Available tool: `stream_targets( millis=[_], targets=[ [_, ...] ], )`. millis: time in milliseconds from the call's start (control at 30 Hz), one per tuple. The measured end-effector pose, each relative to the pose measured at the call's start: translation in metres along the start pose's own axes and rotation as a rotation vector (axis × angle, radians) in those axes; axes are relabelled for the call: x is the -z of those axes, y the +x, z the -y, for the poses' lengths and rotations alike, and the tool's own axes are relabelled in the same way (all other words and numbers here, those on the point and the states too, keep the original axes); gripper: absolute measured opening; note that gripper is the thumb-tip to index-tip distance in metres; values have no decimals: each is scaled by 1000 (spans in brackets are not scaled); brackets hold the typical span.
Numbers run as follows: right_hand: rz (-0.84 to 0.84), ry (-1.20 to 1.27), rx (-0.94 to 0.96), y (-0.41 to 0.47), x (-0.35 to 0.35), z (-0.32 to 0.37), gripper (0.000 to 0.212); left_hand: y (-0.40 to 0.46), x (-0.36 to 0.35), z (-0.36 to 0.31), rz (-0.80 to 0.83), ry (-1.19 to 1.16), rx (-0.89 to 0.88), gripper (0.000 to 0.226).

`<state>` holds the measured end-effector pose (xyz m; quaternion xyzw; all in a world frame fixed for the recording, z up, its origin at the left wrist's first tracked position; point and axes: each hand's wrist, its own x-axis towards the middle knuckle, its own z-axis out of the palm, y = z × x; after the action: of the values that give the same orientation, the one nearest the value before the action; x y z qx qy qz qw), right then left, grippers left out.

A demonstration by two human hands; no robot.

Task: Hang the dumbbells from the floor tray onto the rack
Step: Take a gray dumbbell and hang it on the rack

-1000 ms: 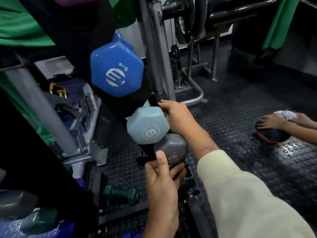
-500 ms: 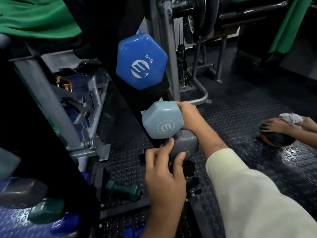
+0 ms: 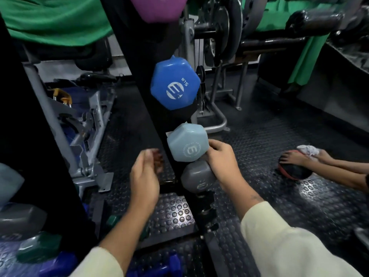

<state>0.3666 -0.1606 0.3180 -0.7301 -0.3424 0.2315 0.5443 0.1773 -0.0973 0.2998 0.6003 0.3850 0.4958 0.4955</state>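
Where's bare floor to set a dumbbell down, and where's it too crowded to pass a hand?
Free: studded mat between the rack post and the other person's ball; mat patch in front of the post base. Crowded: right hand against the stacked light blue dumbbell and grey dumbbell; bottom-left pile of dumbbells.

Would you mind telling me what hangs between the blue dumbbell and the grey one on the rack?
In the head view, the light blue dumbbell hangs between them.
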Motion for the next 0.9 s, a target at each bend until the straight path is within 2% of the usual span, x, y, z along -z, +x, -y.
stream_targets(
  millis=[67,133,200,267,333,500,633,733,900],
  targets=[
    [-166,-51,5,-31,2,8,29,28,-15,-19,42,-173,147,43],
    [-249,-119,54,-72,0,14,33,38,-32,-43,153,-333,316,58],
    [-202,-233,132,-111,-9,19,46,37,-41,-57,281,-491,385,75],
    [-110,-386,142,-132,-23,14,71,31,-44,-57,334,-567,415,82],
    [-94,-516,136,-135,-37,5,86,26,-42,-52,369,-552,417,82],
    [-219,-583,181,-122,-62,-6,82,33,-25,-36,445,-374,351,103],
    [-246,-638,182,-115,-66,-7,84,37,-24,-28,485,-315,310,76],
    [-236,-660,188,-114,-66,-8,85,38,-26,-28,486,-321,283,86],
    [-156,-643,195,-115,-56,-10,87,35,-16,-26,513,-189,292,102]
  ],
)
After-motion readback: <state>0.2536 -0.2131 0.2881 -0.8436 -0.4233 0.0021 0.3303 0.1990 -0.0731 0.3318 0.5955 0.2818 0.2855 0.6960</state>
